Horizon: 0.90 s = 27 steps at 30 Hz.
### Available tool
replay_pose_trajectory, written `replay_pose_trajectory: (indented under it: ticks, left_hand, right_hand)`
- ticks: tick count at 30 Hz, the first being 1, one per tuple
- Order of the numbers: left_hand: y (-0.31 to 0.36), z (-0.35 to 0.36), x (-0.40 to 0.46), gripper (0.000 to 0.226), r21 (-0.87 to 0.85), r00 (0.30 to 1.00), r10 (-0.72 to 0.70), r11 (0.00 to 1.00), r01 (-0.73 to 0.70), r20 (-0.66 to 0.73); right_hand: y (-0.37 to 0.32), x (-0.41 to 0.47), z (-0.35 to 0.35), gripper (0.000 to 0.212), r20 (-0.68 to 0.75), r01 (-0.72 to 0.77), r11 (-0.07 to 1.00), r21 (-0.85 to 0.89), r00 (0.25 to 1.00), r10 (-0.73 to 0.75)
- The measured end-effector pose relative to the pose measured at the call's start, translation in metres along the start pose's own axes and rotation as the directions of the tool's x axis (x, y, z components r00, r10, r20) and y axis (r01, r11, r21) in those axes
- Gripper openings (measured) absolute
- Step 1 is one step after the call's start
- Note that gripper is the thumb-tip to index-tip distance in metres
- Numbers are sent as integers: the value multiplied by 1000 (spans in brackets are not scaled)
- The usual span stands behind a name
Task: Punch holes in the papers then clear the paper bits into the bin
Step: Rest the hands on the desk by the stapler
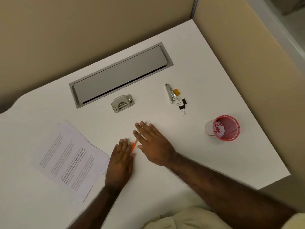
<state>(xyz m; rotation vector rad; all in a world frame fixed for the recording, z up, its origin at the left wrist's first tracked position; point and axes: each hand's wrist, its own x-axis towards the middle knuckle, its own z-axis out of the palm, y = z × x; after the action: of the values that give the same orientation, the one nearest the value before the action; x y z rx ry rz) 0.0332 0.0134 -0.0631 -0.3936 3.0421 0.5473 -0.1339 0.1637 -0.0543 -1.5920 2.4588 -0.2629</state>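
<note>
Landmark: hole punch (122, 103), grey, sitting on the white desk (49, 204) just in front of the long grey cable-tray lid (120, 72).

Papers (71, 160): loose stack, nearer the person than the punch and off to its left, slightly fanned, text side up. Can't tell whether any holes are in them.

Bin (226, 128): small red mesh cup, well right of the punch and a bit nearer the person; white bits already lie inside it.

Hands: left hand (121, 164) flat, palm down, fingers together, between punch and person, just right of the papers. Right hand (152, 142) flat, fingers spread, just beside the left. Neither grips anything. An orange pen (134, 144) lies between them, partly under the right hand's fingers.

Right of the punch: stapler (170, 94), small yellow item (176, 91), two black binder clips (182, 104). Not needed.

Judgement: no loose paper bits visible on the desk. Bits in the bin suggest a late stage, though punching could equally be about to begin. Next move likely calls for sweeping palms across the desk toward the bin, or bringing papers to the punch.
</note>
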Motion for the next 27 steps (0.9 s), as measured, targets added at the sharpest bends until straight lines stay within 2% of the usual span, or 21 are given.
replay_pose_trajectory:
  ticks: [6,10,14,19,23,27]
  left_hand:
    - [-7,4,25,54,-4,994,105,994,-105,11]
    - [-8,5,60,56,7,988,152,988,-152,33]
    - [1,7,106,57,23,968,245,969,-247,56]
    - [24,11,167,64,23,943,332,943,-332,1]
    - [40,14,206,55,64,907,419,907,-416,-41]
    - [55,17,239,41,98,877,473,879,-466,-79]
  right_hand:
    - [6,5,2,65,48,-112,993,-41,992,114]
    - [22,6,-3,66,16,-211,976,-50,977,212]
    - [43,6,-9,67,-1,-337,939,-62,941,338]
    - [71,5,-17,68,-41,-488,867,-105,873,486]
    - [89,7,-17,63,-69,-549,828,-111,836,545]
    - [103,10,-26,68,-202,-583,812,-8,797,570]
